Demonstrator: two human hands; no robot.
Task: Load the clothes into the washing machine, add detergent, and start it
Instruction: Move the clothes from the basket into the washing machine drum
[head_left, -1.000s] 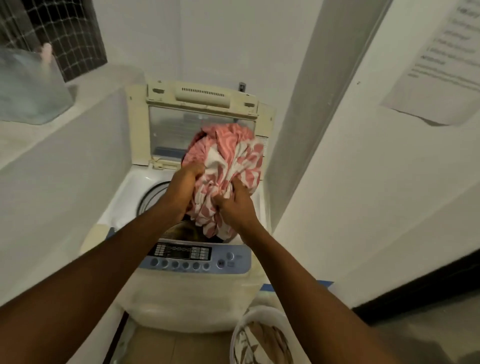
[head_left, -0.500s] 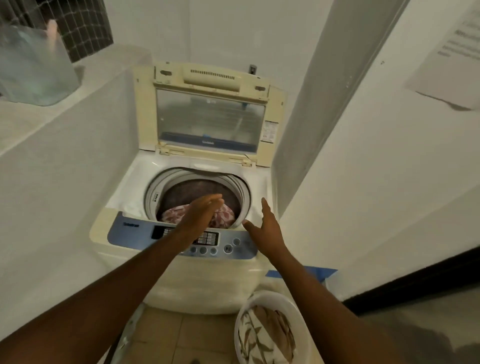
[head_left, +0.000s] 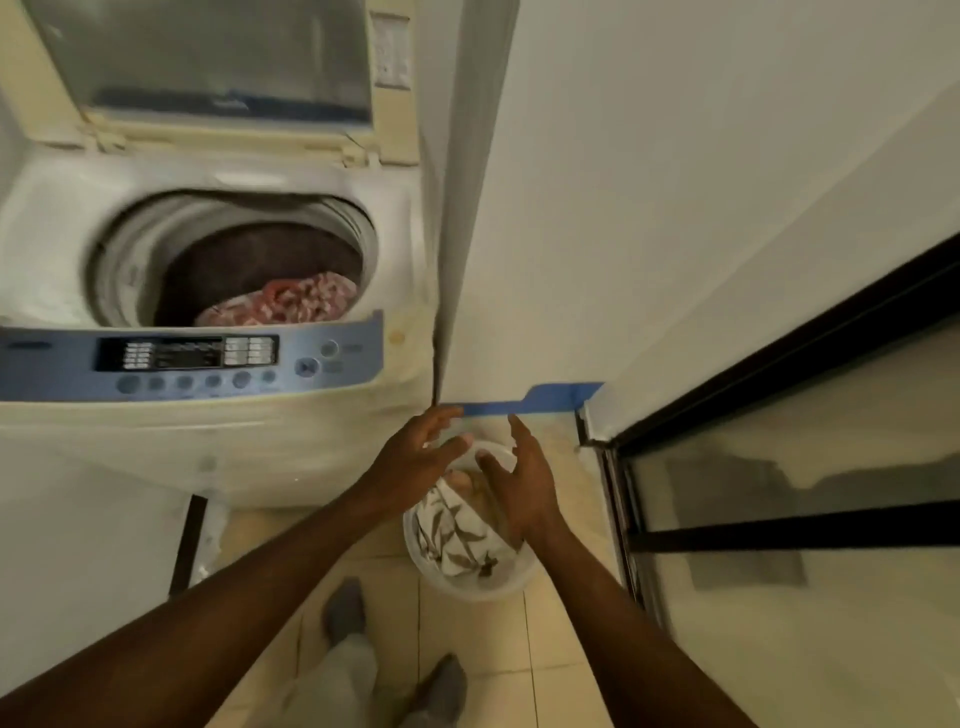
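Clothes half loaded: pink garment (head_left: 291, 304) lies in the washing machine (head_left: 208, 431) drum, left hand (head_left: 415, 457) and right hand (head_left: 519, 486) hover empty, fingers spread, over leaf-print cloth (head_left: 457, 530) in the basin (head_left: 467, 591), detergent and start yet to come.

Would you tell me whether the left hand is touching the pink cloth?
Apart: head view shows left hand by the basket, pink cloth inside the drum.
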